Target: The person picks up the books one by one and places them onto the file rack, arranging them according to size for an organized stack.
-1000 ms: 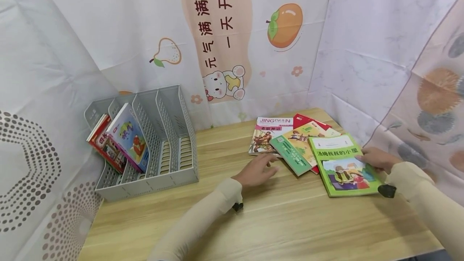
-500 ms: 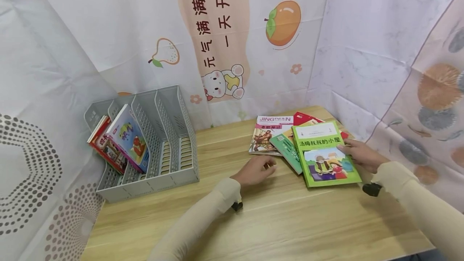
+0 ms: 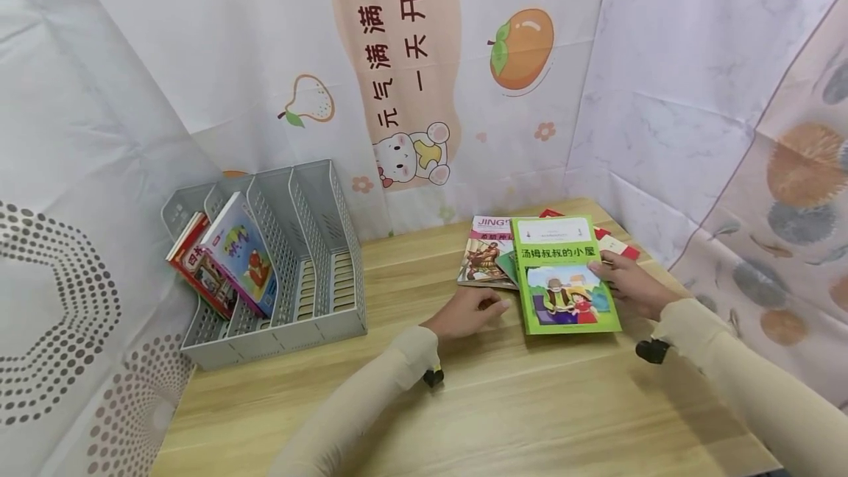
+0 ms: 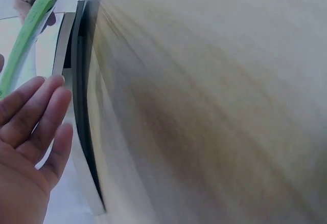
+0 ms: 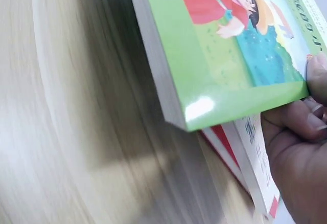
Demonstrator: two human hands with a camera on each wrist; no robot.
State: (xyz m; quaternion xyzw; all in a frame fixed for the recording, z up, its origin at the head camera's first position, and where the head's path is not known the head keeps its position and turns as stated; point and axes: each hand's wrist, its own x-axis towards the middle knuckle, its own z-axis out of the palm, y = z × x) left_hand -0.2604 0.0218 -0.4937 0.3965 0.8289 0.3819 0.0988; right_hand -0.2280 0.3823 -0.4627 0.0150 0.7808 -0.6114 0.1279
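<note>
A green paperback book [image 3: 563,278] with an illustrated cover is gripped at its right edge by my right hand [image 3: 632,284]. In the right wrist view the thumb lies on the cover, fingers underneath, and the book's near corner [image 5: 199,109] is raised above the books beneath. My left hand [image 3: 467,313] stays left of it, fingers loosely bent and holding nothing. The left wrist view has this hand [image 4: 30,137] palm up beside the green book's spine [image 4: 25,40]. Behind lie a pink-and-white book [image 3: 486,256] and a red book [image 3: 626,247], partly covered by the green one.
A grey file rack [image 3: 344,319] with several slots stands on the table's left. A red book [image 3: 205,274] and a purple-and-blue book [image 3: 248,260] lean in its left slots. Printed curtains [image 3: 424,35] hang behind and at both sides of the wooden table [image 3: 490,403].
My right hand has lifted the green book and carried it leftward, over the other books and closer to my left hand. The left hand has barely moved.
</note>
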